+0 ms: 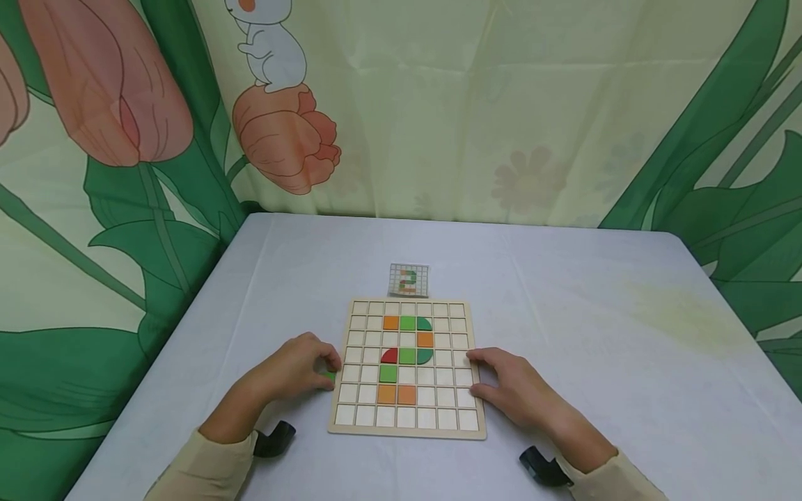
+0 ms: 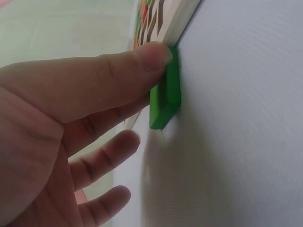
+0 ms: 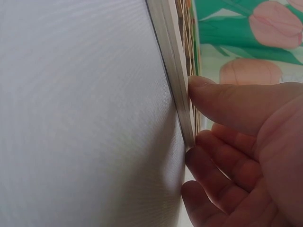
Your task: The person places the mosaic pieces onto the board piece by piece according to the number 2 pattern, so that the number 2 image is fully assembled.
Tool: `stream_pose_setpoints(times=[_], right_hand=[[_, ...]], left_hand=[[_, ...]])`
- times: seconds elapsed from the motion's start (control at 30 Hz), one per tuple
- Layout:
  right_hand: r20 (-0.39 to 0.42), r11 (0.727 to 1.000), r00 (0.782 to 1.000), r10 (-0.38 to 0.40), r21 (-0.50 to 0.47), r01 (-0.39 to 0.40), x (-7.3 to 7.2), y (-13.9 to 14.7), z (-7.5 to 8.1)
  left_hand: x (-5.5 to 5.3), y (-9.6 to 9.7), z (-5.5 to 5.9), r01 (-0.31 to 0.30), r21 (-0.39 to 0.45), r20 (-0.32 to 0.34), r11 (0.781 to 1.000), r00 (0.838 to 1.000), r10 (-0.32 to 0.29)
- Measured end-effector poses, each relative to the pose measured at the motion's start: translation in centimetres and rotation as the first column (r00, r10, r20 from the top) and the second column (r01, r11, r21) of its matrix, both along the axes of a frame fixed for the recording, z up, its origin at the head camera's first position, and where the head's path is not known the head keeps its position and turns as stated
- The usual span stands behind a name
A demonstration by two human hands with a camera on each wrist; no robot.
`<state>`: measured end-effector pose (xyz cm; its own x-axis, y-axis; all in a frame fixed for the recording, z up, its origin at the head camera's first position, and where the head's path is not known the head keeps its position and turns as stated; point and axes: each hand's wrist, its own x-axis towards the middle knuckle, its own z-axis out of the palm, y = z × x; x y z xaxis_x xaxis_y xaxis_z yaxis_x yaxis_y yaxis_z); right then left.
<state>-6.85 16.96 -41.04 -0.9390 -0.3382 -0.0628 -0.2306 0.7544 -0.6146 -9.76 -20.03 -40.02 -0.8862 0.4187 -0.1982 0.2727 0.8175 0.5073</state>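
A wooden grid board (image 1: 438,376) lies on the table with orange, green and red tiles in some of its squares. Beside its left edge, my left hand (image 1: 294,366) pinches a green tile (image 2: 173,92) between thumb and forefinger. In the left wrist view that tile is tilted and close to the board's side, its other fingers spread apart below. My right hand (image 1: 516,386) rests at the board's right edge, thumb and fingertips touching the rim, fingers loosely bent. Just past the board's far edge lies a small pattern card (image 1: 409,280) with a similar coloured figure on a grid.
A white cloth covers the table (image 1: 564,292), with a faint yellowish stain (image 1: 686,316) on the right. Behind the table hangs a curtain (image 1: 426,118) printed with tulips and a rabbit. A black wrist camera (image 1: 274,440) sits at the left cuff, another (image 1: 544,466) at the right.
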Motion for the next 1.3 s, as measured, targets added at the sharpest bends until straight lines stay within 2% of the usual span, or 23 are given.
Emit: stream_pose_setpoints(times=[0.23, 0.53, 0.83, 1.07, 1.3], right_hand=[[0.018, 1.0, 1.0, -0.011, 0.009, 0.01, -0.07, 0.02, 0.13], [0.025, 1.0, 1.0, -0.011, 0.005, 0.01, -0.06, -0.05, 0.16], [0.013, 1.0, 1.0, -0.01, 0.013, 0.01, -0.09, -0.05, 0.09], [0.018, 1.0, 1.0, -0.01, 0.014, 0.01, -0.07, -0.1, 0.1], [0.023, 1.0, 1.0, -0.01, 0.007, 0.009, -0.02, -0.14, 0.04]], left_hand=[[-0.12, 0.16, 0.11, 0.021, -0.028, -0.054, 0.999, 0.998, -0.022], [-0.01, -0.33, 0.09, -0.028, -0.052, -0.072, 0.998, 0.997, 0.024], [0.04, -0.79, 0.2, 0.015, -0.044, -0.137, 0.999, 0.99, -0.021], [0.05, -0.76, 0.1, 0.015, -0.055, -0.139, 0.998, 0.99, -0.022], [0.04, -0.72, -0.19, -0.021, -0.065, -0.114, 0.998, 0.993, 0.013]])
